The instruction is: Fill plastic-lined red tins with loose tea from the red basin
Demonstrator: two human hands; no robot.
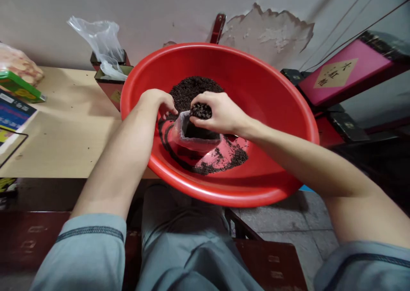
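A large red plastic basin (pixel 272 112) sits in front of me, with a heap of dark loose tea leaves (pixel 192 88) at its back and more scattered near its front. Inside it stands a small clear plastic bag (pixel 192 139), open at the top and partly filled with leaves. My left hand (pixel 158 103) is closed on the bag's left rim and holds it open. My right hand (pixel 218 114) is closed on a clump of dark tea leaves (pixel 201 110) just above the bag's mouth.
A light wooden table (pixel 64 129) lies to the left with coloured packets (pixel 16 86) at its far edge. A small dark red box with a clear plastic liner (pixel 107 56) stands behind the basin's left side. Pink-topped boxes (pixel 346 71) are stacked on the right.
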